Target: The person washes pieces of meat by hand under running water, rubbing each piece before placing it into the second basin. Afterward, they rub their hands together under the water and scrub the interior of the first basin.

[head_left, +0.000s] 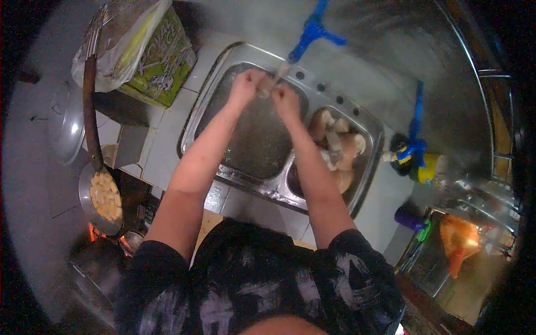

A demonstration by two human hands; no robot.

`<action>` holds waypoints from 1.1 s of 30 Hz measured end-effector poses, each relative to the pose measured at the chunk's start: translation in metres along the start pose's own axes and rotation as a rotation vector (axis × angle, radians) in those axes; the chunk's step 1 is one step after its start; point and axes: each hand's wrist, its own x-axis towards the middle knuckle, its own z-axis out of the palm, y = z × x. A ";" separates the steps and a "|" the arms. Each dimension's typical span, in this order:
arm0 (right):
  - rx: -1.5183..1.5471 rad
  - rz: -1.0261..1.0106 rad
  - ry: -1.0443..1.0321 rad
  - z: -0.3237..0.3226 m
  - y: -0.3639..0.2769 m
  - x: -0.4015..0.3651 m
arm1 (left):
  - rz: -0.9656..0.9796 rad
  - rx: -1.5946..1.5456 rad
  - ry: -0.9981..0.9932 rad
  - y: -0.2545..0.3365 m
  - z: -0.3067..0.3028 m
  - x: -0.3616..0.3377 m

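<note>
Both bare hands are over the left basin of a steel double sink (282, 195), close together below a blue tap pipe (307, 42). My left hand (248, 86) is closed, its fingers curled toward the right hand. My right hand (286, 101) is also closed, with fingertips pinched at the same spot. Between them is a small, pale brownish thing (266, 86), too blurred to name. Water appears to come from the tap just above them. In the right basin, partly behind my right forearm, lie several brown-and-white chunks (347, 149) of food.
At left, a long-handled pan (106, 195) of pale pieces sits over flame, near a metal lid (68, 128). A green box with a plastic bag (162, 70) stands left of the sink. At right are a second blue tap (414, 148) and a yellow-labelled bottle (430, 169).
</note>
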 end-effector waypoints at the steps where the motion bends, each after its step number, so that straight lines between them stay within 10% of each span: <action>1: 0.022 0.052 -0.001 0.003 0.007 -0.001 | -0.092 -0.124 0.035 -0.003 0.001 0.001; 8: 0.529 0.557 -0.073 -0.013 -0.046 -0.007 | -0.119 -0.107 0.026 -0.003 0.020 0.006; 10: 0.502 0.541 -0.073 -0.014 -0.054 -0.003 | 0.111 -0.032 0.144 -0.005 0.032 0.004; 20: 0.258 0.108 0.258 0.018 -0.012 0.008 | -0.042 -0.139 0.216 0.015 0.041 -0.010; 29: 0.698 0.537 0.066 0.000 -0.034 -0.008 | -0.107 -0.351 0.174 0.002 0.029 -0.001; 33: 0.373 0.420 0.055 0.015 -0.024 0.002 | -0.084 -0.181 0.174 -0.001 0.034 -0.009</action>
